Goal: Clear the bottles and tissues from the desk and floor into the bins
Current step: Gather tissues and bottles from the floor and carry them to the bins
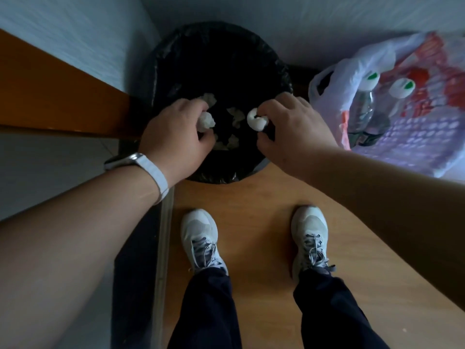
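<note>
We held both hands over the round black-lined bin: left hand w/ grip clamped on a crumpled white tissue wad, right hand pinching another white tissue ball, so each would drop straight in.

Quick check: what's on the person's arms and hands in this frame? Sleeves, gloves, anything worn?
Both forearms are bare, with no sleeves in view and no gloves. The left hand has a watch on a white band at the wrist. The right hand and its wrist carry nothing visible.

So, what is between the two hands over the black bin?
In the head view, only the bin's dark inside with loose tissues lies between the left hand and right hand.
</note>
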`<state>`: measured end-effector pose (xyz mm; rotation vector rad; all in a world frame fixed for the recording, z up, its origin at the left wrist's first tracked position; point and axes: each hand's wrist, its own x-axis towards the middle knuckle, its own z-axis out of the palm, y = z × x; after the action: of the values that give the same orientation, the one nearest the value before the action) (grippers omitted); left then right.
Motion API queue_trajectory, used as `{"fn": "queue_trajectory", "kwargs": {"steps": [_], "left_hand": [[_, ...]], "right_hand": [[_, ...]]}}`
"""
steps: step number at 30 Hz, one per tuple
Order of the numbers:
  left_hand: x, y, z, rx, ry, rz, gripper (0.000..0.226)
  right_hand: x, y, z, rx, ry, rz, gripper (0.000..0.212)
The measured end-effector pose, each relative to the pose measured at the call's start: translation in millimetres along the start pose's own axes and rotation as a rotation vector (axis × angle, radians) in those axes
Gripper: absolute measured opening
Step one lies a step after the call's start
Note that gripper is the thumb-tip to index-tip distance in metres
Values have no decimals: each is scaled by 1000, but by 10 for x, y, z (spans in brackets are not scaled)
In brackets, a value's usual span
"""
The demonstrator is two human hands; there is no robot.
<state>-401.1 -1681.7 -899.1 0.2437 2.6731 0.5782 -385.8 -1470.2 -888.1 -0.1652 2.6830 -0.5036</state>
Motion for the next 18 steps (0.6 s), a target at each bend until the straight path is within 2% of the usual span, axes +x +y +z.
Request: {"fn": "queue_trajectory", "kwargs": {"steps": [3, 11, 18], "left_hand": [[-16, -17, -1, -22, 41, -8, 48], [-420, 208, -668, -44, 69, 21, 44], [-716, 707, -1713, 45, 128, 222, 43]], "right_hand": [[-18, 42, 10, -20, -20, -5, 41], [-338, -231, -644, -40, 25, 3, 39], [-765, -757, -1624, -97, 92, -48, 43]]}}
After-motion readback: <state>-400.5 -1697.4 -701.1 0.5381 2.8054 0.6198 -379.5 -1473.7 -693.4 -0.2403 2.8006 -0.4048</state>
